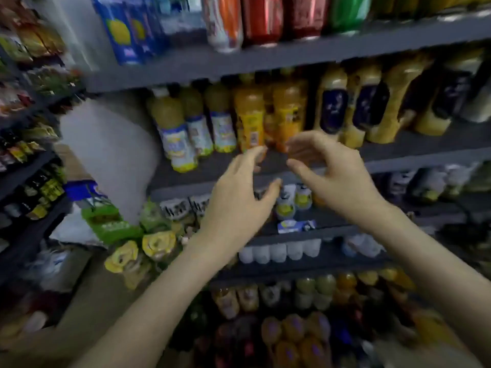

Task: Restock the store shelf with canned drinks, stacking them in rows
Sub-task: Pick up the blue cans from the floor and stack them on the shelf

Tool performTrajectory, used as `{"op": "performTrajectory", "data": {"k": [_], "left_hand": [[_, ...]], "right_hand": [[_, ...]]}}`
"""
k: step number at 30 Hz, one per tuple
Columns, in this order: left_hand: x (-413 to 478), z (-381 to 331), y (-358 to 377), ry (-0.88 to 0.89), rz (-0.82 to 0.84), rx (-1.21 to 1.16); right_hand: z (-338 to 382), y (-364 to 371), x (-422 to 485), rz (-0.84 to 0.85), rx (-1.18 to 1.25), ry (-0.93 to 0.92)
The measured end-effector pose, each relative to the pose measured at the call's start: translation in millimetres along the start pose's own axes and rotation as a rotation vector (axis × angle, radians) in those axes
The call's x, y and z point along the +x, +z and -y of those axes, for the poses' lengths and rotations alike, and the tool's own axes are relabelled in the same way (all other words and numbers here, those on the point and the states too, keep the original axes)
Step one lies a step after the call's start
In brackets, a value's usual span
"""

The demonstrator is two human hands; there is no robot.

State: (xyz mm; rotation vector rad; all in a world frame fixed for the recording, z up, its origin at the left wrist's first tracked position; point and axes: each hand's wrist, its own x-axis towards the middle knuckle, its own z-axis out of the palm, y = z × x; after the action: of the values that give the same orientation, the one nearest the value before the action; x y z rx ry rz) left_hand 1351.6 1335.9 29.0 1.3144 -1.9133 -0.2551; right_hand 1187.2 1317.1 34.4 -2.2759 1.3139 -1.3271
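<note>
The picture is blurred by motion. My left hand (239,192) and my right hand (329,171) are raised side by side in front of the grey shelf (265,166), fingers spread and curved, holding nothing. Just beyond my fingertips stand orange juice bottles (268,115). Tall drink cans (263,19) in orange, red and green stand in a row on the top shelf (318,51), well above both hands. Blue cans with a yellow lemon (125,30) stand at the left end of that row.
Pale yellow bottles (183,128) stand left of the orange ones, and dark-labelled yellow bottles (372,102) to the right. A white sack (106,152) fills the shelf's left end. Lower shelves hold small cups, white bottles (279,252) and more juice bottles. A snack rack (26,128) stands at left.
</note>
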Motion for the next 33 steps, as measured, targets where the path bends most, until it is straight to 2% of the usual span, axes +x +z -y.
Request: {"op": "performTrajectory", "data": {"k": [5, 7, 11, 14, 19, 22, 28, 31, 33], "left_hand": [[-57, -42, 147, -0.137, 0.356, -0.085], [-77, -57, 206, -0.163, 0.501, -0.080], [-118, -54, 298, -0.156, 0.660, -0.051], [-158, -38, 377, -0.221, 0.807, -0.040], [-262, 40, 518, -0.359, 0.951, -0.010], [-334, 103, 600, -0.385, 1.043, 0.035], [-450, 202, 713, -0.426, 1.127, 0.158], [-484, 239, 739, -0.436, 1.156, 0.232], [-500, 256, 744, -0.423, 1.157, 0.269]], "right_hand": [[-105, -51, -127, 0.122, -0.046, 0.317], [-147, -74, -176, 0.107, -0.050, 0.468], [-209, -94, -262, 0.084, -0.006, 0.759], [-261, -88, -343, 0.027, -0.009, 0.975], [-355, -13, -513, 0.006, -0.006, 1.347], [-403, 51, -613, -0.023, 0.036, 1.531], [-474, 184, -754, 0.057, 0.108, 1.704], [-490, 234, -792, 0.089, 0.145, 1.763], [-494, 258, -804, 0.108, 0.161, 1.735]]}}
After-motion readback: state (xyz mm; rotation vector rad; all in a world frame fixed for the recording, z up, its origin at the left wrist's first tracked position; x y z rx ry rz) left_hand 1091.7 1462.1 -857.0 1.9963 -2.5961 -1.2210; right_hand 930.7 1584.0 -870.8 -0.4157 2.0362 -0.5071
